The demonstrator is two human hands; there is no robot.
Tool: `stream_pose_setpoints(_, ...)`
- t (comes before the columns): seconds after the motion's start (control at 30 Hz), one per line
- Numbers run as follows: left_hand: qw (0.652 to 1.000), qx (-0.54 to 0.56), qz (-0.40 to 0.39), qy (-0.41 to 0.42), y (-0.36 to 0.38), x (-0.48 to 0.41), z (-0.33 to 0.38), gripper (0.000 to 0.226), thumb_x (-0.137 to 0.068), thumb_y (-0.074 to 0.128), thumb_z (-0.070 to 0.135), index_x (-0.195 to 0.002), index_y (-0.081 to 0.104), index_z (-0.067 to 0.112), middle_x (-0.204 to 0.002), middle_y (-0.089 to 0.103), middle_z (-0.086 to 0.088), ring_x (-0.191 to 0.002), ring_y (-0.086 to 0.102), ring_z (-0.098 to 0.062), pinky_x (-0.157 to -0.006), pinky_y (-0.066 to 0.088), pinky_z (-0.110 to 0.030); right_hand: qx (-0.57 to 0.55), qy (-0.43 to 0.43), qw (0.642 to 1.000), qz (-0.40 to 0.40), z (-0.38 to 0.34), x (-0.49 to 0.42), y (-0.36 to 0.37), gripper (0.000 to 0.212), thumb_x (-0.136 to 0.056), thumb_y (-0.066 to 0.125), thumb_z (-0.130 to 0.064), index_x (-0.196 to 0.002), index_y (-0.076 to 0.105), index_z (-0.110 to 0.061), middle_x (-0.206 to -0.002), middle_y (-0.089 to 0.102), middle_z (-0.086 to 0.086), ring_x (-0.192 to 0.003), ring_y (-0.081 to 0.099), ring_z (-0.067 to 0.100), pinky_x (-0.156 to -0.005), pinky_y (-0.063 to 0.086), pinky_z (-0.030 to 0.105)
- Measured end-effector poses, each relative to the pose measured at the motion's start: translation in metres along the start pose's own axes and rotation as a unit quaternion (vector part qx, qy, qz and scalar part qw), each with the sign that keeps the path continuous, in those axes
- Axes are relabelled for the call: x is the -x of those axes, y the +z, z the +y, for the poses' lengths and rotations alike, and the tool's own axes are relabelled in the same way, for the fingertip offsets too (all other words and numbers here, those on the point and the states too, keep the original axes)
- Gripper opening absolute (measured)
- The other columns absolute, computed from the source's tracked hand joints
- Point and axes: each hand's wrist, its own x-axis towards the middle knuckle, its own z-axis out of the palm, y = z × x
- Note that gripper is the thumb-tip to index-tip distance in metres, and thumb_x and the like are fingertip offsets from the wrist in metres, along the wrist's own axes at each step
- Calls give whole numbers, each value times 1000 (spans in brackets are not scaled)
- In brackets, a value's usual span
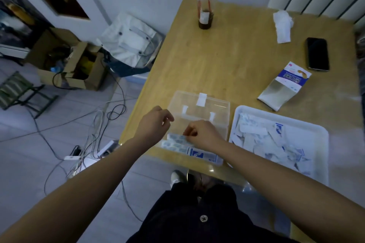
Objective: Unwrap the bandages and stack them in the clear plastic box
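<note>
Wood table (237,61) w/ box (219,122); tiled floor (29,163)

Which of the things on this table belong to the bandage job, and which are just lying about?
Job:
clear plastic box, lid open
bandages laid in it
white tray of torn wrappers
bandage packet

Lying about:
phone
crumpled tissue
drink cup at the far edge

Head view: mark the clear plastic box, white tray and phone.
clear plastic box (218,109), head view, on its raised lid.
white tray (322,154), head view, on its right rim.
phone (317,54), head view, middle of the dark screen.
</note>
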Motion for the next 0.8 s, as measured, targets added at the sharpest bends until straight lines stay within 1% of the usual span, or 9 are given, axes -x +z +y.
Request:
stream_pose_setpoints(0.13, 996, -17, -54, 68, 4, 4, -10, 21, -91, 54, 9, -100, 71, 17, -93, 55, 0, -75, 53, -16, -66, 31, -21, 51, 21, 998, -23, -7, -7, 34, 14, -82, 63, -7, -92, 71, -13, -91, 71, 3, -84, 65, 17, -77, 52, 27)
stream_pose_setpoints(0.2, 990, -40, -91, 102, 9, 1, -7, 25, -92, 51, 9, -104, 72, 16, -98, 60, -3, -89, 58, -20, -71, 34, -22, 81, 22, 996, -15, -6, -6, 40, 15, -81, 63, -6, -92, 71, -12, -91, 71, 5, -87, 65, 20, -79, 51, 29)
stream_pose_setpoints(0.27, 981, -91, -119, 123, 14, -4, -4, 29, -94, 48, 9, -113, 69, 16, -108, 62, -5, -102, 57, -22, -82, 41, -27, 106, 19, 994, 0, -5, -7, 42, 15, -80, 62, -7, -90, 72, -11, -93, 69, 6, -89, 63, 22, -80, 49, 29)
stream_pose_setpoints(0.37, 961, -182, -151, 142, 19, -11, 0, 33, -93, 47, 6, -118, 67, 16, -115, 62, -6, -109, 55, -24, -89, 45, -33, 112, 25, 993, 27, -3, -9, 42, 12, -79, 61, -6, -83, 70, -14, -95, 64, 6, -90, 59, 22, -70, 42, 27)
stream_pose_setpoints(0.43, 946, -233, -167, 154, 23, -12, 2, 33, -91, 48, 2, -114, 67, 14, -111, 62, -6, -105, 56, -24, -87, 47, -35, 101, 29, 994, 16, 0, -10, 45, 11, -77, 62, -6, -81, 67, -15, -92, 66, 5, -88, 61, 22, -68, 42, 26)
stream_pose_setpoints(0.5, 937, -254, -190, 146, 27, -12, 5, 33, -90, 48, -1, -114, 65, 12, -109, 63, -7, -102, 58, -24, -85, 48, -35, 87, 26, 996, -2, 4, -11, 47, 13, -75, 63, -5, -84, 66, -13, -89, 69, 5, -87, 63, 24, -72, 49, 29)
stream_pose_setpoints(0.63, 909, -287, -274, 123, 36, -11, 12, 26, -91, 43, -3, -110, 60, 7, -109, 63, -11, -99, 61, -27, -80, 49, -34, 59, 23, 998, 14, 10, -9, 39, 10, -80, 64, -11, -90, 67, -12, -92, 69, 6, -87, 63, 23, -74, 49, 30)
stream_pose_setpoints(0.7, 893, -287, -326, 118, 42, -10, 13, 28, -93, 42, -1, -115, 58, 6, -115, 62, -12, -103, 60, -28, -87, 50, -35, 16, 2, 999, 32, 12, -4, 25, 7, -85, 65, -17, -89, 69, -12, -89, 69, 2, -84, 62, 18, -74, 48, 29)
stream_pose_setpoints(0.8, 869, -304, -374, 113, 43, -11, 18, 39, -95, 41, 2, -131, 51, 9, -127, 57, -12, -113, 57, -28, -97, 47, -39, -65, 0, 995, 74, 17, 12, -7, 8, -88, 63, -17, -88, 70, -19, -84, 65, -13, -80, 60, 5, -74, 47, 18)
